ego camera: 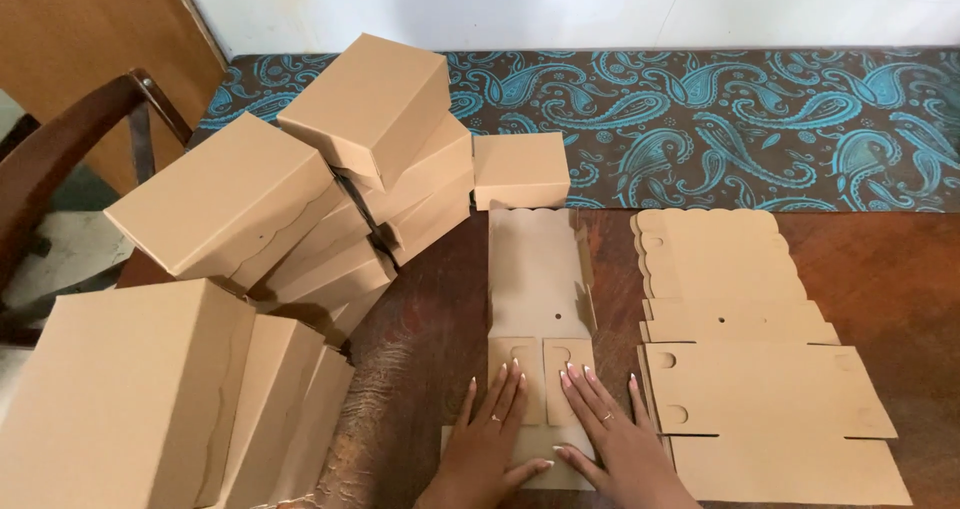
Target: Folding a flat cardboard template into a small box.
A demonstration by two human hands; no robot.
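the left hand and right hand lie flat with fingers spread, gripping nothing, pressing on the near end of a flat box blank that sits on the wooden table at six o'clock in the view. the left fingertips rest on the left of two small flaps, the right ones on its twin just beside it, and the thumbs hold down a wider panel nearer the body. to fold well here, it would seem wise to keep both palms down evenly so the creases stay square, and to bend each flap along its scored line rather than across it (the board looks thin and would probably kink). at three o'clock lies a stack of blanks, its count impossible to tell since the sheets overlap. finished boxes crowd from seven to eleven o'clock: roughly ten can be made out, some leaning on each other, plus one small box at twelve o'clock. a paisley cloth covers the far side of the table, and one chair stands at nine o'clock.
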